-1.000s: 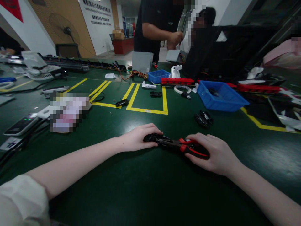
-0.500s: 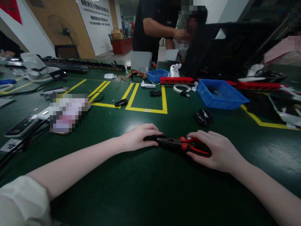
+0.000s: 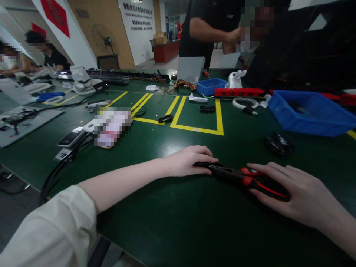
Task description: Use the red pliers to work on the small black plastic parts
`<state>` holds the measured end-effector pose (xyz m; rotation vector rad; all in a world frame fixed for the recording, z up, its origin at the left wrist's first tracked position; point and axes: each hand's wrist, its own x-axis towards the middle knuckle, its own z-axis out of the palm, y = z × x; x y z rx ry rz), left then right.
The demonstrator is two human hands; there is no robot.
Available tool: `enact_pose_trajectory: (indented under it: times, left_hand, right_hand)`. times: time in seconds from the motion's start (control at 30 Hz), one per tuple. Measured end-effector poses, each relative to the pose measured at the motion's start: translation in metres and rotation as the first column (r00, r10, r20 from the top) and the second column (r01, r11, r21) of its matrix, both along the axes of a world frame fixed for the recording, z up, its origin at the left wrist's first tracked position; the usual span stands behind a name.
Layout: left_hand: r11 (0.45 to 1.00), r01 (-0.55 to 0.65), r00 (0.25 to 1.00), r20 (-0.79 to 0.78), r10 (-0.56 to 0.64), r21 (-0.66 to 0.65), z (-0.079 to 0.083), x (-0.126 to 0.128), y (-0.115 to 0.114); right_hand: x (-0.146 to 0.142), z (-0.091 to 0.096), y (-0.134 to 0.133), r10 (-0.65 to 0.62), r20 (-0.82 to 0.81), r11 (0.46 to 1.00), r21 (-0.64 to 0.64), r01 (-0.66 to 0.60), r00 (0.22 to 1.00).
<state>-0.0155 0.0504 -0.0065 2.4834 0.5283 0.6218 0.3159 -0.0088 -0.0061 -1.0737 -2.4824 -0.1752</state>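
Note:
A pair of pliers (image 3: 244, 177) with red and black handles lies low over the green table (image 3: 172, 218). My right hand (image 3: 292, 194) is wrapped round its handles. My left hand (image 3: 190, 161) rests on the table with curled fingers pressed on a small black part (image 3: 201, 164) at the jaws' tip; most of that part is hidden under the fingers.
Another black part (image 3: 278, 144) lies behind the pliers. A blue bin (image 3: 311, 113) stands at right, a smaller blue bin (image 3: 210, 86) further back. Yellow tape outlines (image 3: 196, 128), cables, a phone (image 3: 71, 137) and small parts lie to the left. A person in black stands across the table.
The view has swung left, so hands and pliers sit further right in the picture. The hands keep the same hold on the pliers and the part.

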Motion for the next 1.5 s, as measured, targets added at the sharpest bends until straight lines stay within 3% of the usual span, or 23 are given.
enact_pose_trajectory:
  times: [0.17, 0.77, 1.1, 1.5]
  left_hand:
    - [1.0, 0.003, 1.0, -0.019, -0.004, -0.011, 0.001, 0.0, -0.001]
    - [1.0, -0.006, 1.0, -0.026, 0.006, 0.021, 0.0, 0.0, -0.002]
    - [1.0, -0.011, 1.0, -0.027, 0.011, 0.019, 0.001, 0.0, -0.002]
    - [1.0, -0.026, 0.997, -0.076, 0.027, 0.015, 0.006, 0.0, -0.006]
  right_hand:
    - [-0.002, 0.003, 0.002, 0.028, 0.021, 0.998, 0.059, -0.029, 0.999]
    - [0.001, 0.008, 0.003, 0.028, 0.016, 0.999, -0.03, -0.028, 0.999]
    - [0.0, 0.001, -0.002, -0.012, 0.02, 0.998, -0.059, 0.013, 1.0]
    - [-0.003, 0.018, 0.0, -0.021, 0.061, 0.995, -0.095, 0.027, 0.998]
